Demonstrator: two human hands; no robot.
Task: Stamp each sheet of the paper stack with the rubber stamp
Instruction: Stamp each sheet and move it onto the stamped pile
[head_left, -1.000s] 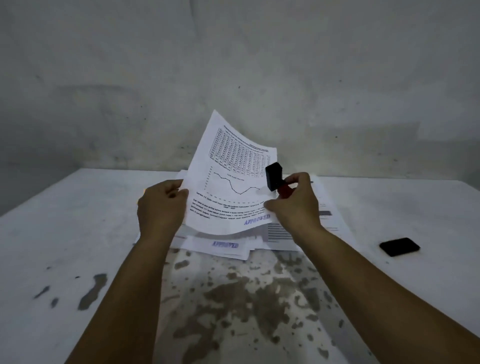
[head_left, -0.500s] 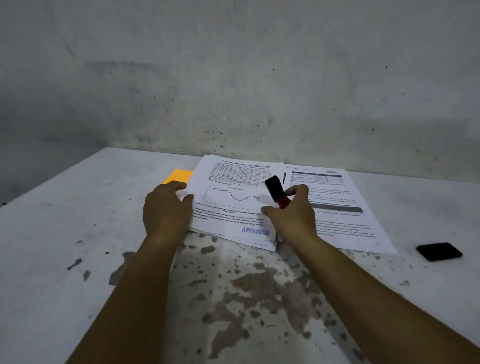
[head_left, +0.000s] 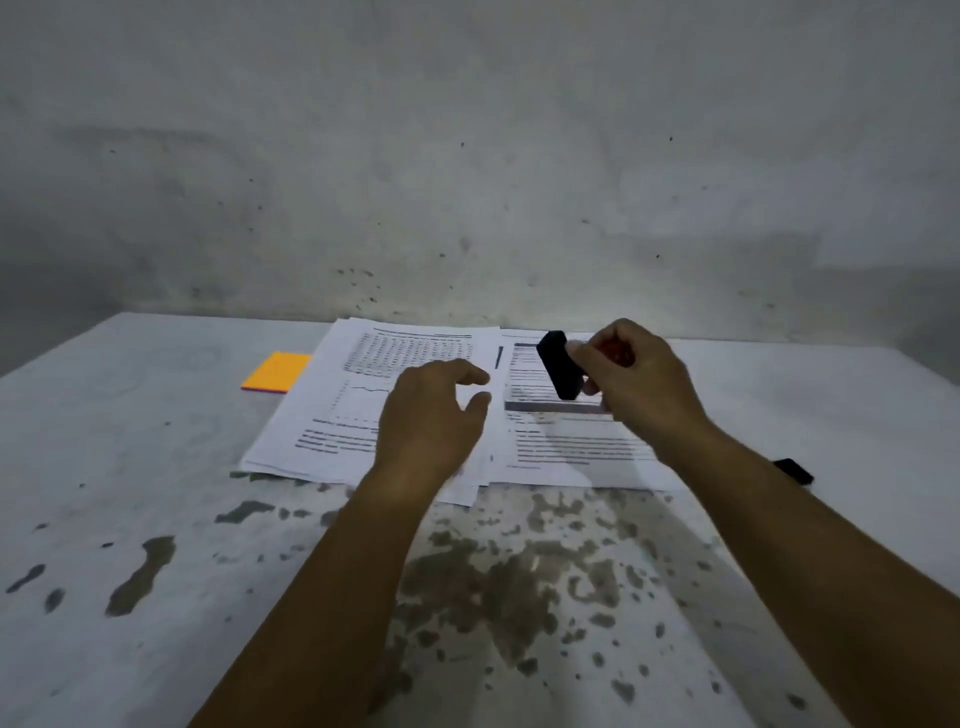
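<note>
the rubber stamp (head_left: 560, 365) is hanging tilted above the right-hand sheet (head_left: 566, 441), with the right hand (head_left: 631, 376) pinching its red handle. the left hand (head_left: 434, 415) is hovering with loosely spread fingers, holding nothing, over the left pile (head_left: 332, 410) on the table (head_left: 156, 467). a tilted stamp is risking a partial, smeared mark, and the unpinned sheet is liable to slide under the press.

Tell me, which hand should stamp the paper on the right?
Probably the right hand: it already grips the black-and-red rubber stamp above that white printed sheet. The left hand holds nothing.
</note>
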